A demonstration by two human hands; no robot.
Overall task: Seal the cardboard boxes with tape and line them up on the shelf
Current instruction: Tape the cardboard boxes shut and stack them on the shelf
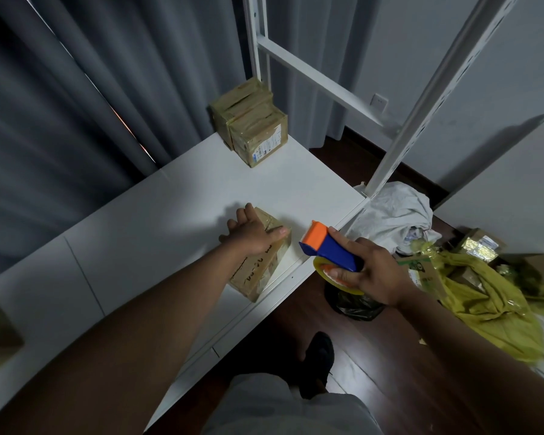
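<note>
Cardboard box (264,262) at shelf (176,208) front edge, pressed flat by left hand (252,232). Tape dispenser (330,249) gripped in right hand (371,271), at 3 o'clock. Taped boxes (252,124) lined at 12 o'clock; more unsealed, judged.

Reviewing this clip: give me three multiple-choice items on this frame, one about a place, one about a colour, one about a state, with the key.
1. Where do the already taped boxes stand?
A. far corner of the shelf
B. on the floor
C. under the left hand

2. What colours is the tape dispenser?
A. red and white
B. blue and orange
C. all black

3. What is the right hand doing?
A. resting flat on the shelf
B. hanging idle
C. gripping the tape dispenser

Key: 1 A, they sit by the white upright post; 2 B, blue body with orange head; 3 C, its fingers curl round the handle, while the left hand presses flat on the near box.
</note>
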